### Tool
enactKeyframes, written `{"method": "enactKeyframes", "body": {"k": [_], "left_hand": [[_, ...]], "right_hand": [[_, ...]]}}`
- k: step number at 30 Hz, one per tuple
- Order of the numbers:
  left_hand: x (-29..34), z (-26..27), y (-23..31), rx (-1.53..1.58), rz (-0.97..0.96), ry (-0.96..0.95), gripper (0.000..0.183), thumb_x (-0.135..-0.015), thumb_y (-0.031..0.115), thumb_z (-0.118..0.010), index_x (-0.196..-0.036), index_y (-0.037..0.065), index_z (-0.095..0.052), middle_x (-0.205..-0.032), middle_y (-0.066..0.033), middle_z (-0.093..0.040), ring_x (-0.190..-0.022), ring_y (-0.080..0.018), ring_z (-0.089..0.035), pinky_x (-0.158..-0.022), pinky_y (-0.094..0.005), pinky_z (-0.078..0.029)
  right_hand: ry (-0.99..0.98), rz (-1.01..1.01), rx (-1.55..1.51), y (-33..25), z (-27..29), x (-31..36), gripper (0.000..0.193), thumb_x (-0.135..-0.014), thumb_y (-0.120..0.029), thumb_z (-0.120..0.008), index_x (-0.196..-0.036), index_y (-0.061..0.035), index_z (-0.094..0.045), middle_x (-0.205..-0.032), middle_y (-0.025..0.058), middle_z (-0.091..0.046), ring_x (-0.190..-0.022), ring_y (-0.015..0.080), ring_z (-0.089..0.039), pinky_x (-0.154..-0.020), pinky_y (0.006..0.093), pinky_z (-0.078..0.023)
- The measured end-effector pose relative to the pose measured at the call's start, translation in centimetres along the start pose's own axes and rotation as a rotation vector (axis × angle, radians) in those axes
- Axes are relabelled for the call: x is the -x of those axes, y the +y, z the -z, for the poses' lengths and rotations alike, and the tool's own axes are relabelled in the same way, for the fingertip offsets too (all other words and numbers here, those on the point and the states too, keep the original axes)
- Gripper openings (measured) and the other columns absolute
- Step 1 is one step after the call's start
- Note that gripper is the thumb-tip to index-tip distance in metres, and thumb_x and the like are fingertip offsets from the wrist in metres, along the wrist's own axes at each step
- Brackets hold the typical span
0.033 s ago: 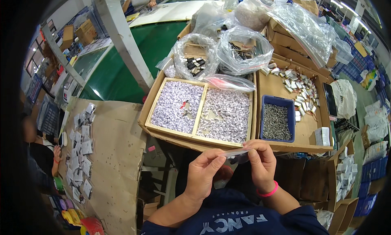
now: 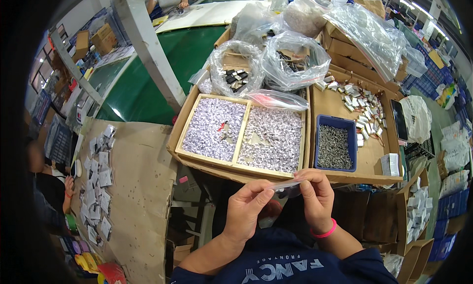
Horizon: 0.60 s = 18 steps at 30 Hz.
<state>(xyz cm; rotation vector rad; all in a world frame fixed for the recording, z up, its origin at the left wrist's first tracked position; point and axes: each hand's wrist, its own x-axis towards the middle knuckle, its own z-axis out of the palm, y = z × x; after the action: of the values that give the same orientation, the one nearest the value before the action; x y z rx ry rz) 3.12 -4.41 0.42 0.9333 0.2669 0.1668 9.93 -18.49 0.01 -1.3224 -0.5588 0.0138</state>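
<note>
A small clear plastic zip bag (image 2: 286, 184) is stretched between my two hands, just in front of the trays' near edge. My left hand (image 2: 250, 205) pinches one end of its top edge between thumb and fingers. The other end is pinched in my right hand (image 2: 316, 198), which has a pink band at the wrist. What the bag holds, if anything, I cannot make out. Beyond my hands lies a wooden two-part tray (image 2: 241, 131) full of tiny whitish pieces. To its right a blue bin (image 2: 336, 169) holds small metal screws.
White battery-like packs with wires (image 2: 364, 116) lie in the cardboard tray at right. Open plastic bags (image 2: 295, 62) of dark parts stand behind. Filled packets (image 2: 101, 175) cover part of the brown board at left. A grey post (image 2: 148, 50) rises at far left; other people sit nearby.
</note>
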Motion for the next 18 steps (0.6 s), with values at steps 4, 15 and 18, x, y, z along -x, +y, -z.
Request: {"method": "enactKeyframes", "body": {"k": [4,15,18], "left_hand": [[-0.2,-0.3,-0.3,-0.057,-0.058,-0.013,0.012,-0.087,0.004,-0.062,-0.099,0.002,-0.062,-0.090,-0.0054,-0.061,-0.070,-0.0120,-0.062,-0.059,-0.0241,-0.053],[-0.6,-1.4,-0.4,-0.251,-0.194,-0.012,0.011,-0.083,0.000,-0.066,-0.094,0.000,-0.064,-0.090,-0.0024,-0.059,-0.071,-0.0074,-0.059,-0.057,-0.0190,-0.049],[-0.7,-1.5,-0.3,-0.283,-0.226,0.018,0.008,-0.083,0.000,-0.067,-0.091,-0.001,-0.066,-0.089,-0.0026,-0.059,-0.072,-0.0071,-0.059,-0.058,-0.0189,-0.050]], "right_hand": [[-0.017,-0.028,0.000,0.0,0.0,0.2,0.009,-0.093,-0.003,-0.051,-0.100,0.0014,-0.054,-0.100,0.0097,-0.055,-0.090,0.0133,-0.053,-0.081,0.0250,-0.043],[-0.020,-0.105,-0.065,0.1,-0.1,0.7,0.009,-0.093,-0.004,-0.051,-0.100,0.0014,-0.055,-0.100,0.0076,-0.056,-0.089,0.0115,-0.054,-0.080,0.0236,-0.044],[-0.062,-0.094,-0.022,0.2,0.2,0.7,0.010,-0.093,-0.004,-0.052,-0.101,0.0017,-0.056,-0.101,0.0082,-0.058,-0.090,0.0119,-0.055,-0.081,0.0241,-0.044]]}}
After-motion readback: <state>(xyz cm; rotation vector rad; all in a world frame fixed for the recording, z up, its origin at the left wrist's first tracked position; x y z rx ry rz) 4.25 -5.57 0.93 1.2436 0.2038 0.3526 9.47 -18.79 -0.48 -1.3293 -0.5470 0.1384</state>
